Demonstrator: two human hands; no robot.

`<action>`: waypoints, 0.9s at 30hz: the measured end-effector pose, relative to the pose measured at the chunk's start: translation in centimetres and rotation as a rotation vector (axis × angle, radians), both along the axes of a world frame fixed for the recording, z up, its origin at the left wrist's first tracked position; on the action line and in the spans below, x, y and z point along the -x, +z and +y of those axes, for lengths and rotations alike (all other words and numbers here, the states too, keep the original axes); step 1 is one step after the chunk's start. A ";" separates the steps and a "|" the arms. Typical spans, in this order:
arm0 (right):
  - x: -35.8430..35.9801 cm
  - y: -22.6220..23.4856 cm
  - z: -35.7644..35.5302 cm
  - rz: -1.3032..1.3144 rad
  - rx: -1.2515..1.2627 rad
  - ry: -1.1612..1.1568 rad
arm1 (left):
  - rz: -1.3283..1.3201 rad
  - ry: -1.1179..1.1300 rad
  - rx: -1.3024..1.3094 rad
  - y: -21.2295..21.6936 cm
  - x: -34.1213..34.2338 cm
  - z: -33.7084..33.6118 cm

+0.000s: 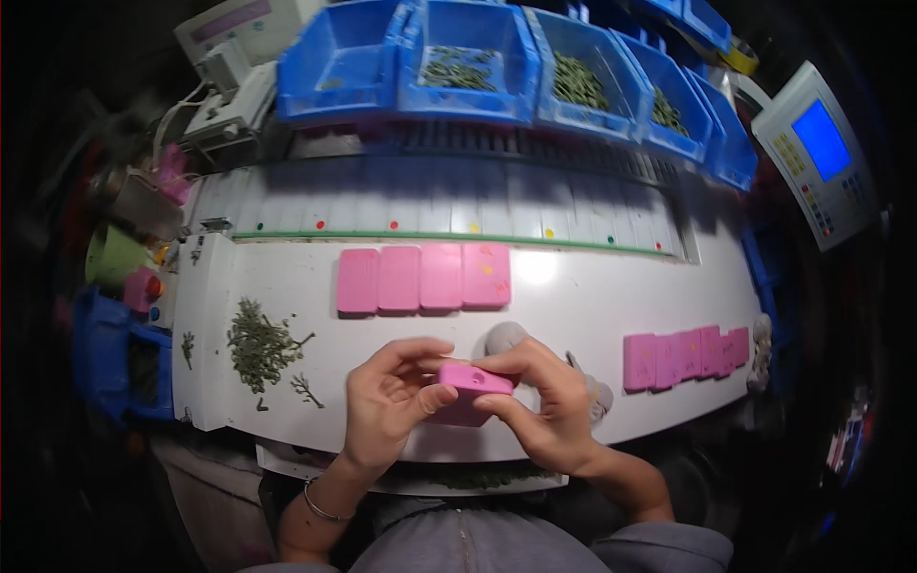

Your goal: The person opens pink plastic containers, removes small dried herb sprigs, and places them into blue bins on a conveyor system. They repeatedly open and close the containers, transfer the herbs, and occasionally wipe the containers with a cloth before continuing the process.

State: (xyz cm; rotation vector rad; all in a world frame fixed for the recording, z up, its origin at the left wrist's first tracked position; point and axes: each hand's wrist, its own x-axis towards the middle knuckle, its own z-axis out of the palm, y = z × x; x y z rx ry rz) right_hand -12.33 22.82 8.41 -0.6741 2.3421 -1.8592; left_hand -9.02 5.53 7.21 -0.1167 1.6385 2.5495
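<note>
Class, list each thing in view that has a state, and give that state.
Pink block: held in right grip, touched by left grip
Row of four pink blocks: lying side by side
Screen: lit blue
Second upper bin from left: part-filled with green pieces
Green heap: loosely spread

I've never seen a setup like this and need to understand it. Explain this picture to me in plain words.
There is no machine doing the handling: these are a person's bare hands. The one picture comes from a wide camera worn on the head and looking down, so straight edges look bent.

The right hand grips a pink block with a small hole in its upturned end; the left hand touches its other side.

On the white table, four pink blocks stand in a row ahead, more pink blocks line up at the right, and a heap of small green pieces lies at the left. Blue bins sit beyond, several holding similar green pieces.
</note>
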 end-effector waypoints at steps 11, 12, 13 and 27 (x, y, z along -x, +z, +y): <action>6.8 -1.5 -0.5 0.286 -0.538 0.018 | -0.281 0.134 0.014 0.5 7.7 -10.8; 7.2 -2.1 -0.2 0.310 -0.633 0.043 | -0.252 0.200 0.163 -0.4 9.2 -13.7; 7.5 -2.7 -0.1 0.335 -0.726 0.071 | -0.225 0.270 0.314 -1.8 10.8 -16.9; 8.2 -1.5 -0.5 0.197 -0.515 0.038 | 0.322 0.720 1.843 -4.4 17.6 -23.5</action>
